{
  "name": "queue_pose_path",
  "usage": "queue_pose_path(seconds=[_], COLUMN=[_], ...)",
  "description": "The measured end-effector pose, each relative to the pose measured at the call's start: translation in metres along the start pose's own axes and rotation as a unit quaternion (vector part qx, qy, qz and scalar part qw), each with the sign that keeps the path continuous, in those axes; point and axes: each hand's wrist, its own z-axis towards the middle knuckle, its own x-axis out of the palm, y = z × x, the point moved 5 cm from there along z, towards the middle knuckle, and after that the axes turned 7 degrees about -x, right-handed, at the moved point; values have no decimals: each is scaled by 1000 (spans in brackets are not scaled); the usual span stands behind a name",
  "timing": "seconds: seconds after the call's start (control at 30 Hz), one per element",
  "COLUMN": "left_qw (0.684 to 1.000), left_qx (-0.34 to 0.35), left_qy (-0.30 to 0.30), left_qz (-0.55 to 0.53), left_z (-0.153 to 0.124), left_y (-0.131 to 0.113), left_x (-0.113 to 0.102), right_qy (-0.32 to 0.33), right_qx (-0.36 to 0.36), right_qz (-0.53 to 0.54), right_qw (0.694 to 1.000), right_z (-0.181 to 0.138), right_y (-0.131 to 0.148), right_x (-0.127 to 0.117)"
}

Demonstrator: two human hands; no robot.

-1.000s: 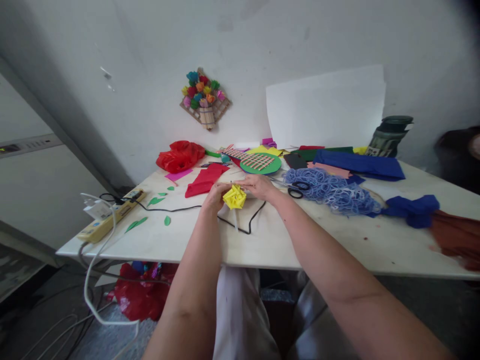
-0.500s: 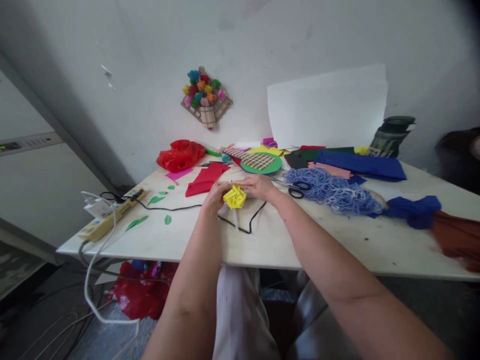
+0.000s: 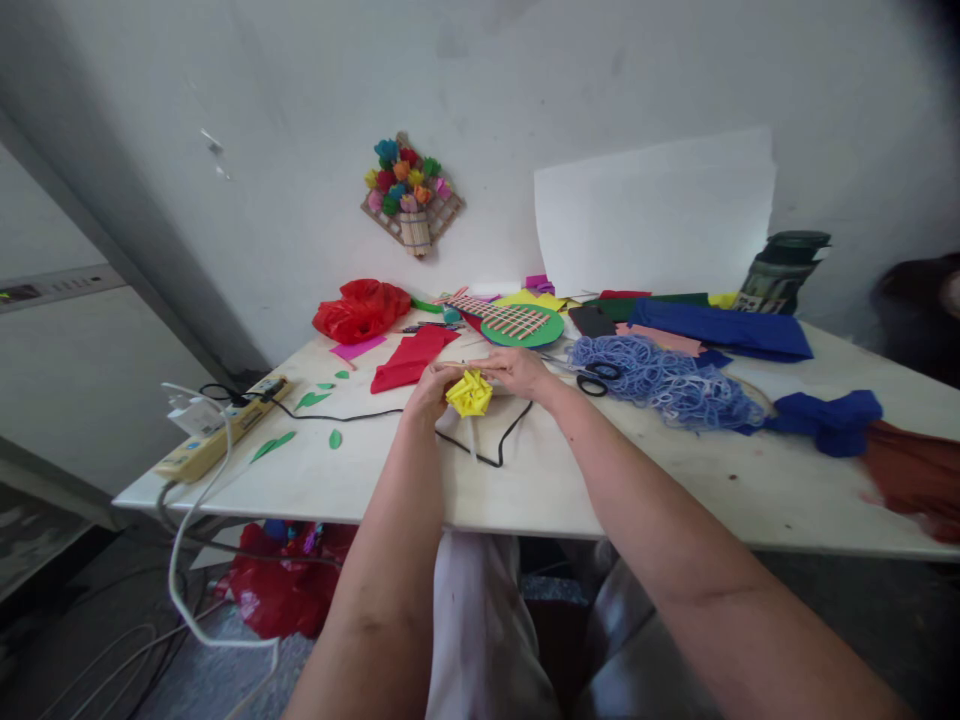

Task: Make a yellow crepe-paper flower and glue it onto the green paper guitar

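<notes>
A yellow paper flower [image 3: 469, 392] on a pale stick is held up over the white table [image 3: 540, 480]. My left hand [image 3: 429, 388] grips it from the left, fingers curled round its side. On the flower's right, my right hand [image 3: 517, 371] pinches its upper edge with closed fingers. A black cable [image 3: 495, 452] loops on the table just beneath the flower. Black-handled scissors [image 3: 596, 378] lie right of my right hand, beside a pile of blue rubber bands [image 3: 667, 380].
Red paper [image 3: 409, 360] and a red plastic bag [image 3: 358, 310] lie behind my hands. A green disc with woven strips [image 3: 521, 325], blue cloth [image 3: 720, 328] and a dark bottle [image 3: 780, 272] sit further back. A power strip [image 3: 221, 430] and green paper leaves [image 3: 274, 447] are at the left.
</notes>
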Motion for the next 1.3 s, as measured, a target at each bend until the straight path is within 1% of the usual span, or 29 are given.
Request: queue_pose_path(seconds=[0.13,0.23,0.4,0.47,0.83,1.1,1.3], left_qw=[1000,1000,998,997,997,997,997], left_qx=[3,5,21,25,24,21,25], left_qy=[-5,8,48,56,46,57,57], left_qz=[2,10,32,36,52,47,48], left_z=[2,1,0,1,-3,-1,0], left_y=[1,1,-1,0,-5,-2,-1], left_x=[-1,1,4,4,8,7,5], right_qy=[-22,-43,-39,-37,-61,-78,-86], right_qx=[29,44,34,29,22,25,38], right_qz=[26,42,18,8,-31,-55,-31], right_qw=[999,997,999,999,997,995,995], right_z=[-1,-1,0,1,0,0,0], right_y=[0,-3,-6,-5,-2,0,1], right_x=[-2,-1,0,-2,-6,-8,-10])
